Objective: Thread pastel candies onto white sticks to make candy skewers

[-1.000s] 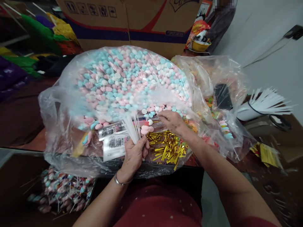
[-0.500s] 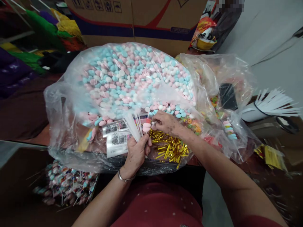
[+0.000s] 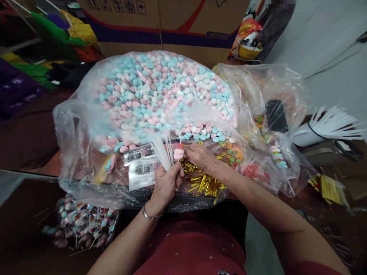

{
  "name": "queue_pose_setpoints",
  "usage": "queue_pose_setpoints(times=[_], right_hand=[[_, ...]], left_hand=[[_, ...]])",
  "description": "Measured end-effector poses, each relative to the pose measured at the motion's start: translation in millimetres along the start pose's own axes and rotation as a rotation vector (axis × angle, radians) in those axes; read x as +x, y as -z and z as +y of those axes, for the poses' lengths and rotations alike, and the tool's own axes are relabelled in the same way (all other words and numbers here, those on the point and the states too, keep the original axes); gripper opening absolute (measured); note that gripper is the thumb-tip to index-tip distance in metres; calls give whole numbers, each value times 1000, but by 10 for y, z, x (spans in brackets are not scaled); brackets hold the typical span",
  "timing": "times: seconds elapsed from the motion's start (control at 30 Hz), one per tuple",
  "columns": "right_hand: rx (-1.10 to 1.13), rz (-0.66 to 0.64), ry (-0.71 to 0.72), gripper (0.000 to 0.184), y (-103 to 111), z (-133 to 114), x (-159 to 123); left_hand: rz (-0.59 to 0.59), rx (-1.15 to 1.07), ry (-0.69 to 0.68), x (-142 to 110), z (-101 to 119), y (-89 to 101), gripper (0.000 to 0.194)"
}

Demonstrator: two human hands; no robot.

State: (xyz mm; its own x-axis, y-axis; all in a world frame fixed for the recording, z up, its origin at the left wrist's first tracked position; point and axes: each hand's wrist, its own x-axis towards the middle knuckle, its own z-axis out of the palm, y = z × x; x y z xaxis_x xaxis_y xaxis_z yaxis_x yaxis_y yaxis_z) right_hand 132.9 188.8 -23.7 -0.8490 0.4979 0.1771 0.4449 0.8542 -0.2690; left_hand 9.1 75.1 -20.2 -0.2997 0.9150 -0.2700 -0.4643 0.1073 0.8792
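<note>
My left hand is closed around a fanned bundle of white sticks. It also grips one stick threaded with candy: pink marshmallows with a red piece above them and the white stick tip showing on top. Just right of this candy stick is my right hand, fingers bent and held together; whatever is between the fingertips is hidden. Beneath it lie gold twist ties. Loose pink, white and blue marshmallows spill from the opening of a big clear bag.
Ring gummies and red candies lie to the right. Printed clear packets rest by my left hand. A dark phone lies on another bag. Below left, a box holds finished candy sticks. White sticks stand far right.
My right hand has shifted slightly down towards the gold ties, its fingers lower beside the marshmallows. My left hand keeps its hold on the sticks almost unmoved.
</note>
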Motion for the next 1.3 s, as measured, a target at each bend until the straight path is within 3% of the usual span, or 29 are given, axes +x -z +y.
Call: queue_pose_setpoints(times=[0.1, 0.23, 0.3, 0.4, 0.87, 1.1, 1.3], right_hand=[[286, 154, -231, 12, 83, 52, 16], [910, 370, -580, 18, 291, 127, 9], [1133, 419, -666, 23, 397, 140, -4], [1258, 416, -717, 24, 505, 124, -21], [1293, 410, -669, 23, 484, 106, -40], [1002, 383, -620, 31, 488, 67, -97], [931, 351, -587, 38, 338, -5, -174]], left_hand=[[-28, 56, -7, 13, -41, 29, 27], [-103, 156, 12, 24, -65, 51, 33], [-128, 193, 42, 27, -65, 47, 34], [-136, 234, 69, 34, -74, 43, 30], [-169, 361, 4, 66, -107, 86, 27], [-152, 414, -18, 89, -132, 86, 25], [-139, 410, -42, 91, -161, 97, 24]])
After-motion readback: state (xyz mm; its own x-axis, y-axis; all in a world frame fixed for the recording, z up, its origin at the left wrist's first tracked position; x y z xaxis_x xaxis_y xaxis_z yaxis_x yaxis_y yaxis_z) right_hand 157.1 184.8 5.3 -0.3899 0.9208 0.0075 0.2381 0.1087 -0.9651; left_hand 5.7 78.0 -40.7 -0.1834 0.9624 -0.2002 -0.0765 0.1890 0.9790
